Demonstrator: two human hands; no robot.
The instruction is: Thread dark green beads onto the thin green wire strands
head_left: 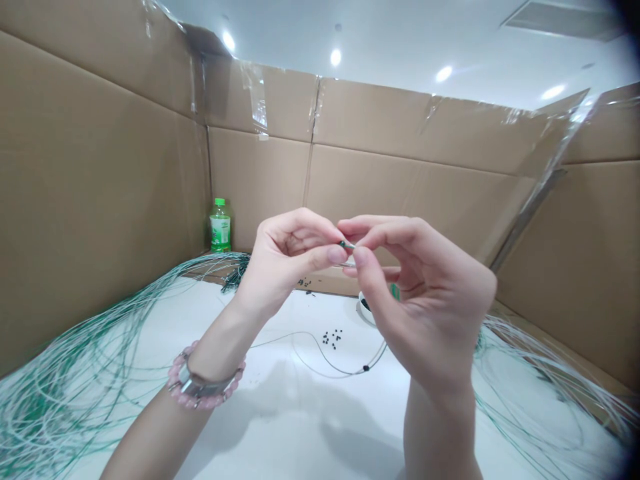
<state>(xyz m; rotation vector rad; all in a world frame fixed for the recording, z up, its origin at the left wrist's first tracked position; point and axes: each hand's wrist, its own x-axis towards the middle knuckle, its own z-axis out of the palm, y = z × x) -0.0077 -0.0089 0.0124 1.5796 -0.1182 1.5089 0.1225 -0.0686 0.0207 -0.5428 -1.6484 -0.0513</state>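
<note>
My left hand [293, 257] and my right hand [425, 297] meet in the air above a white table [280, 427]. Their fingertips pinch a small dark bead [343, 245] on a thin wire. A fine grey wire [325, 355] with a black bead [366, 368] lies on the table below my hands. Several loose black beads [332, 337] sit close to it. A small white bowl [367, 311] holding dark contents is partly hidden behind my right hand. A pink beaded bracelet with a metal watch-like piece [200, 381] circles my left wrist.
Large tangles of green and white wire lie at the left [65, 380] and right [545, 380] of the table. A dark bundle [235, 273] sits at the back left. Taped cardboard walls [260, 187] surround the table, with a green-capped plastic bottle [221, 225] in the back corner.
</note>
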